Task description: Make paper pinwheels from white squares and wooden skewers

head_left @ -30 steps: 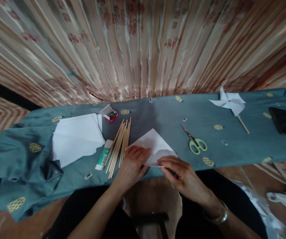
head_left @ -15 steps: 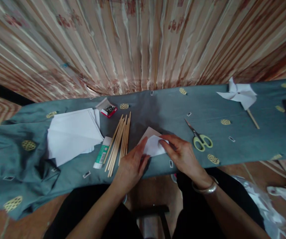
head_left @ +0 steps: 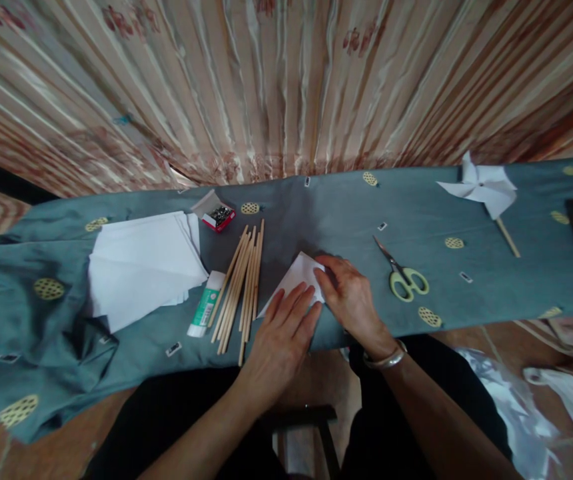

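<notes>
Folding is under way: left hand (head_left: 281,327) and right hand (head_left: 349,297) press flat fingers on folded white paper (head_left: 294,280); creasing next needs firm sliding pressure.

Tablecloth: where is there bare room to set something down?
Bare cloth lies between the scissors and the paper pinwheel, and behind the folded paper toward the curtain. It is crowded from the paper stack through the glue stick and wooden sticks to both hands.
</notes>
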Motion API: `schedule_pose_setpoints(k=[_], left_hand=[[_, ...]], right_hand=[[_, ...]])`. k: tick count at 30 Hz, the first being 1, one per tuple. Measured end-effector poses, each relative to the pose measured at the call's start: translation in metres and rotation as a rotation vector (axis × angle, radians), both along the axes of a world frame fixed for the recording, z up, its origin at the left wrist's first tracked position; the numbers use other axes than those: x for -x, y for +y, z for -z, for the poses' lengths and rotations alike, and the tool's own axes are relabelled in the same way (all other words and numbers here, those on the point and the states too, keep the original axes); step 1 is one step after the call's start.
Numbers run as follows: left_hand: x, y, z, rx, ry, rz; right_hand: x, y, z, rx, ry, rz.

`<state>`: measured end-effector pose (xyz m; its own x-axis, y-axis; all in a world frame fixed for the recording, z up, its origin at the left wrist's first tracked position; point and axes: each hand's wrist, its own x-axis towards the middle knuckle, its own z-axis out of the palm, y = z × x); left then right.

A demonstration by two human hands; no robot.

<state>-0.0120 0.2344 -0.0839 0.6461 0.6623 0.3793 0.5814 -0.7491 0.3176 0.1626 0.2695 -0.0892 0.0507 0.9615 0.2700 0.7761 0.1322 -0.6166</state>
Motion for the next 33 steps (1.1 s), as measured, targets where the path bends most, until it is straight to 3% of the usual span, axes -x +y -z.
schedule_pose_setpoints(k=[12,33], left_hand=[[-0.005,-0.009,0.007,0.129,0.158,-0.019],[-0.003,-0.007,0.012,0.114,0.231,-0.038]], right_hand=[[0.002,0.004,0.006,-0.015,0.017,0.059],[0.004,0.007,0.009,-0.041,-0.061,0.058]])
